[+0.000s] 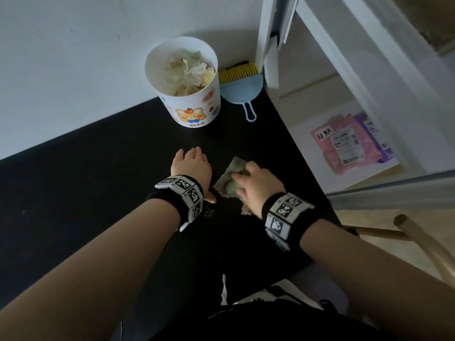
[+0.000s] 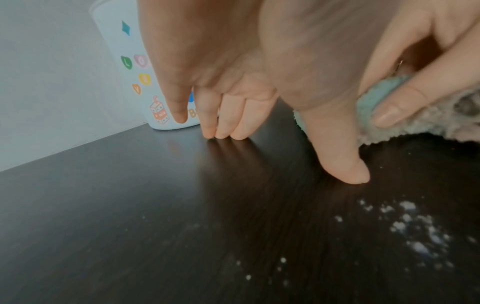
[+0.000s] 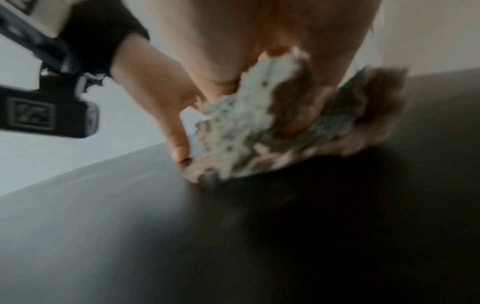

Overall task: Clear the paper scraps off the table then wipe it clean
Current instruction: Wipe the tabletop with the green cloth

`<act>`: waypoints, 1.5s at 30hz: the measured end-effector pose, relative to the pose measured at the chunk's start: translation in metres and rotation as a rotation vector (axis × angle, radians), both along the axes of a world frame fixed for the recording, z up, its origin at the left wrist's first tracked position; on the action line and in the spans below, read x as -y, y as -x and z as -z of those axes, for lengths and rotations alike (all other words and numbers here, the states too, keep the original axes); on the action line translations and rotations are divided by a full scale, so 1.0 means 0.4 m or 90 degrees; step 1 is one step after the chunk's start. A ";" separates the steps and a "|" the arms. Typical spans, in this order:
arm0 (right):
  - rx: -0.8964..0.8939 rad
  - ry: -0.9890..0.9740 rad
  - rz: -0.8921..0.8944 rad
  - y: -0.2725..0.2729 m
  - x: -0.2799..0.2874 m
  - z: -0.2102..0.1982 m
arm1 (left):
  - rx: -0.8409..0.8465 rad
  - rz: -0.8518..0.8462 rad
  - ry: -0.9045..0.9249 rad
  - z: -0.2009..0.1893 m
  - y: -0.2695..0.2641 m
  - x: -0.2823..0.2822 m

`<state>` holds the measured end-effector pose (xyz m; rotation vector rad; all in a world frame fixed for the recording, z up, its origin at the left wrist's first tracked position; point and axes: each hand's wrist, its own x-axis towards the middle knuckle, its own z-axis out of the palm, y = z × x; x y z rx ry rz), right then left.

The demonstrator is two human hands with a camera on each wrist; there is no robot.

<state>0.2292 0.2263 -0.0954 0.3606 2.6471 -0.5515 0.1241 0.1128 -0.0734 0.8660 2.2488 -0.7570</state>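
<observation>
On the black table (image 1: 98, 173), my left hand (image 1: 192, 166) rests with its fingers straight. In the left wrist view its fingertips (image 2: 223, 131) and thumb touch the wood. Just to its right, my right hand (image 1: 256, 185) grips a crumpled grey-green cloth (image 1: 227, 183) and presses it onto the table. The right wrist view shows the cloth (image 3: 259, 133) bunched under the palm, blurred. Small white crumbs (image 1: 209, 212) lie near the left wrist, in front of the thumb (image 2: 415, 228). A white bin (image 1: 194, 107) with a bear picture stands at the back, full of paper scraps (image 1: 189, 70).
A blue dustpan (image 1: 242, 91) and a yellow brush (image 1: 237, 72) lie right of the bin, against a white shelf post (image 1: 263, 33). Pink packets (image 1: 344, 143) sit on a lower shelf beyond the table's right edge. A wooden chair (image 1: 418, 237) stands at the near right.
</observation>
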 end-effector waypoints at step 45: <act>-0.030 -0.126 0.304 -0.305 0.081 0.045 | -0.010 0.288 -0.020 0.015 -0.213 0.007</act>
